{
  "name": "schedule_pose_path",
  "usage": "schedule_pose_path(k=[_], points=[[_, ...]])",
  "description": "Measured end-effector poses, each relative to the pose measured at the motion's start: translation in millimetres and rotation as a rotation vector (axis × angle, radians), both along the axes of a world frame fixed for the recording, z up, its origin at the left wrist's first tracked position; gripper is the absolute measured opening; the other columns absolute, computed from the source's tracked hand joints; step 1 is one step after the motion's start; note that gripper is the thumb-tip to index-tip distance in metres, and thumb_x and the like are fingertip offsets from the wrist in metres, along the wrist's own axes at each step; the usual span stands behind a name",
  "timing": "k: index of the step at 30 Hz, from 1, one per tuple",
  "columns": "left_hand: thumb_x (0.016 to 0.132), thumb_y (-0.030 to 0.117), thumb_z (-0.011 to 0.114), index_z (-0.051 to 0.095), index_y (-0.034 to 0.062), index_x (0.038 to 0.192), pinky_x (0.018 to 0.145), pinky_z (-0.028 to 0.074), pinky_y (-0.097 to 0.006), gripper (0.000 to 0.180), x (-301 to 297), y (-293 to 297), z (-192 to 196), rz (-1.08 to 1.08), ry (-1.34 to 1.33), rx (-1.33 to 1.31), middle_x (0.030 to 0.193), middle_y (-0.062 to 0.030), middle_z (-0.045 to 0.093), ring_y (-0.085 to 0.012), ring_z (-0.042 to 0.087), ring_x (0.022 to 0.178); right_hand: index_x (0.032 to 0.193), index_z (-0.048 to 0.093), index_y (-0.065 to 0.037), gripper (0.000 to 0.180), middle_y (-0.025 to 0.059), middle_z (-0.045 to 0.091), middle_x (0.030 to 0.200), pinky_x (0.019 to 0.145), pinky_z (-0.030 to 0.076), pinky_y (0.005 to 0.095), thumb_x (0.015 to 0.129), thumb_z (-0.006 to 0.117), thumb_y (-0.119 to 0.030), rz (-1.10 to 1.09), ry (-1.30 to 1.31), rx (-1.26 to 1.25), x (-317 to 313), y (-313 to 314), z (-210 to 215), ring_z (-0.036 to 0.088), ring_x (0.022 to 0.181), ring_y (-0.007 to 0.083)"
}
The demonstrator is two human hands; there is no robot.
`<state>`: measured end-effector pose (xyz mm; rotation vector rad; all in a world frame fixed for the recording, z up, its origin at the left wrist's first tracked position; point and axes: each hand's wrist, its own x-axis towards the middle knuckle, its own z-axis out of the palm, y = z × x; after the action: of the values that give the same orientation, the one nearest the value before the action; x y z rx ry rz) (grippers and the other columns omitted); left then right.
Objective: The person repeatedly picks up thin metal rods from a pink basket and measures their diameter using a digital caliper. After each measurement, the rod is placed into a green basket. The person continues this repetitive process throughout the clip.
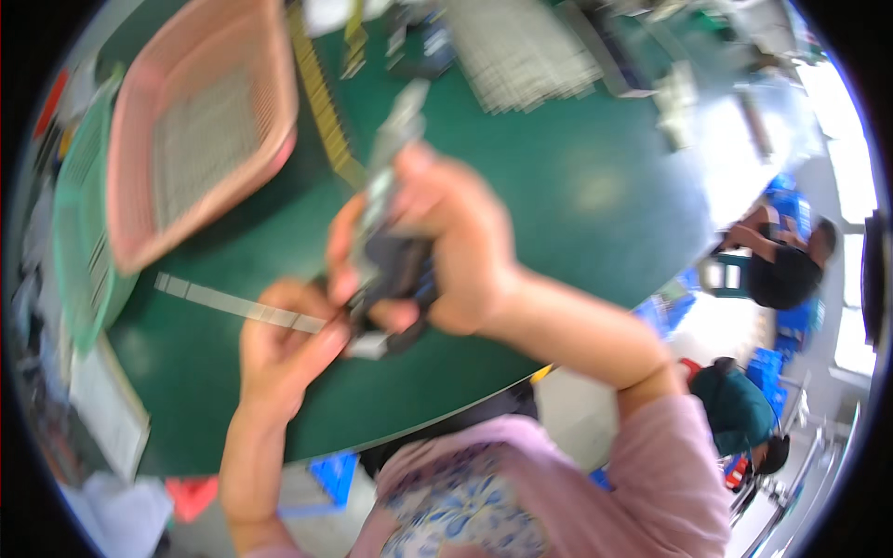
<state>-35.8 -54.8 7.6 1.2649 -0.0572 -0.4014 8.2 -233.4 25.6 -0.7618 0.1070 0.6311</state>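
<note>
My left hand (279,358) pinches one end of a thin pale strip (223,300) marked off in short segments. The strip's other end reaches left over the green table (558,186). My right hand (474,251) is wrapped around a dark hand tool (395,265) with a long silvery upper part. Motion blur hides the tool's exact kind. Its lower end is close beside the pinched end of the strip, near my left fingertips; whether they touch, I cannot tell.
A pink basket (284,139) holding pale strips stands at the left, beside a green basket (70,232). A yellow segmented strip (321,102) lies behind my hands. Farther back are a bundle of pale strips (521,56) and a dark box-shaped object (614,56). Two people sit at the right.
</note>
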Motion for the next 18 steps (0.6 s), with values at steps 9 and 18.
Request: schedule_pose_path(k=[9,18], points=[[0.075,-0.002,0.061,0.046,0.001,0.083,0.062,0.049,-0.023,0.016,-1.7,-7.0,-10.4,0.054,0.039,-0.103,0.079,-0.0079,0.055,-0.0115,0.056,0.069,0.085,0.052,0.0,0.064,0.0147,0.057,0.07,0.039,0.038,0.0227,0.082,0.028,-0.059,0.052,-0.15,-0.019,-0.9,-2.9,-10.5,0.048,0.044,0.0158],[0.078,0.004,0.06,0.046,0.0008,0.092,0.06,0.049,-0.022,0.02,1.0,-0.2,-9.1,0.183,0.053,-0.079,0.08,-0.0059,0.053,-0.0095,0.054,0.07,0.086,0.053,0.002,0.06,0.0159,0.057,0.069,0.037,0.038,0.0251,0.082,0.032,-0.054,-0.037,-0.351,-0.188,4.2,17.8,-0.3,0.046,0.041,0.0169]])
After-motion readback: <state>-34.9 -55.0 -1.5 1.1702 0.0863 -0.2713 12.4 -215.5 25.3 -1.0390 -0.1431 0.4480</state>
